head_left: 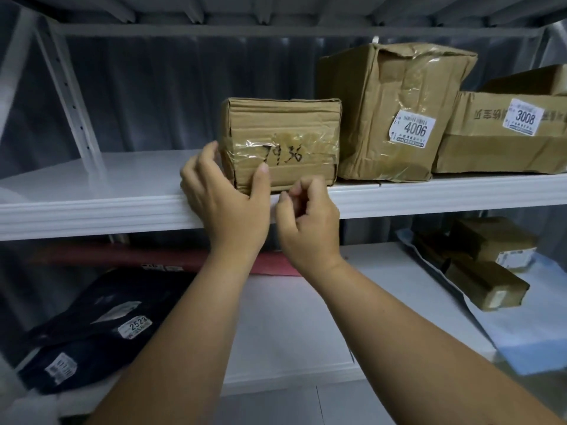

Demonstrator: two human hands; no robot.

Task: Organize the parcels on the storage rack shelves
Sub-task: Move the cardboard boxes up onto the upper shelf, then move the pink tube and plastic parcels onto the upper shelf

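Note:
A small taped cardboard box (285, 130) with black handwriting stands at the front edge of the upper white shelf (92, 207). My left hand (224, 200) grips its lower left corner, fingers round the side and thumb on the front face. My right hand (306, 222) hovers just below the box's front, at the shelf lip, with fingers curled and holding nothing. Right of the box stands a taller crumpled carton (395, 87) labelled 4006, and beyond it a carton (478, 148) labelled 3008 with another box (534, 79) on top.
On the lower shelf (291, 326) lie a black mailer bag (92, 326) labelled 2523 at the left, a red flat parcel (153, 259) at the back, and several brown packets (484, 283) on a blue-white bag (527, 342) at the right. A perforated rack upright (70, 93) slants at the far left.

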